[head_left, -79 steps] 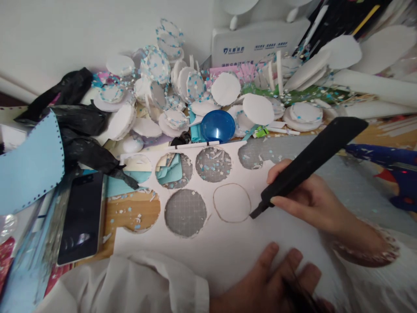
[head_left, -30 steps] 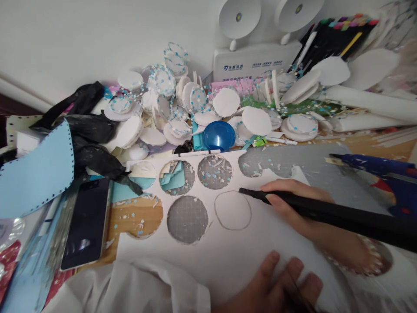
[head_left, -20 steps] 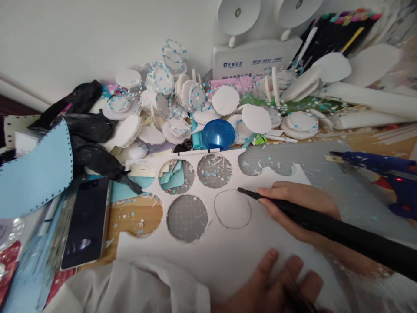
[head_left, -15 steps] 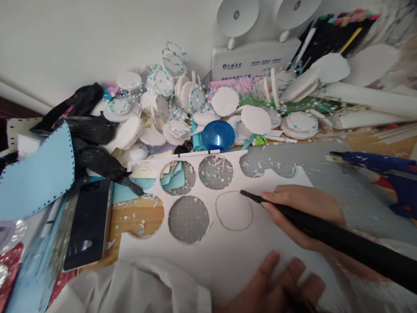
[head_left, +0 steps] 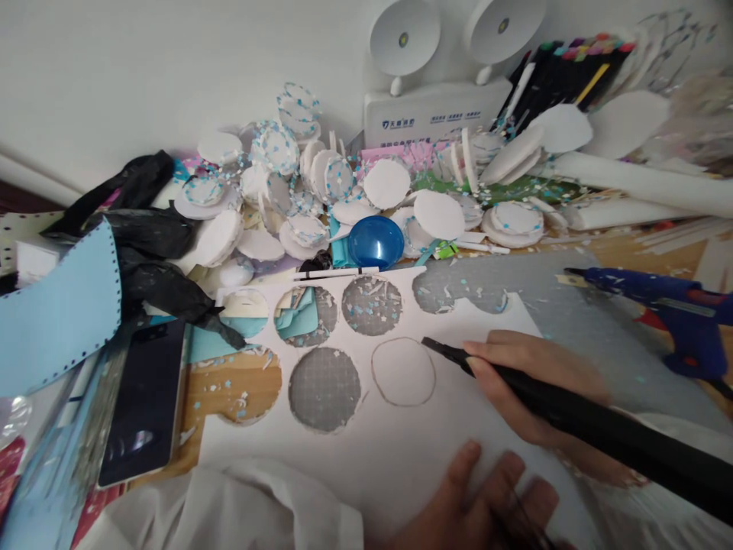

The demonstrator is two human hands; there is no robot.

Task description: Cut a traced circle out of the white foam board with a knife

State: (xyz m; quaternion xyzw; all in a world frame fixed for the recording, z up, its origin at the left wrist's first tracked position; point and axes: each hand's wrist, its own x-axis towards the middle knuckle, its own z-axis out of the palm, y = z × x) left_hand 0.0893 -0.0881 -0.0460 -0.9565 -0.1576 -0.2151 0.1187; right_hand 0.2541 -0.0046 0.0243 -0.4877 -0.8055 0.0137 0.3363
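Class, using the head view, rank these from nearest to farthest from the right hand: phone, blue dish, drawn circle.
1. Drawn circle: on the white sheet, left of the right hand.
2. Blue dish: beyond the sheet's far edge.
3. Phone: far left.

a long black tool (head_left: 564, 412) slants toward four o'clock, its tip at the one o'clock edge of a circle (head_left: 404, 372) drawn on a flat, hole-cut white sheet (head_left: 395, 443).

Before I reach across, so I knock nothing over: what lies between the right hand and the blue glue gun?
Head view: grey mat with small specks separates the right hand from the glue gun.
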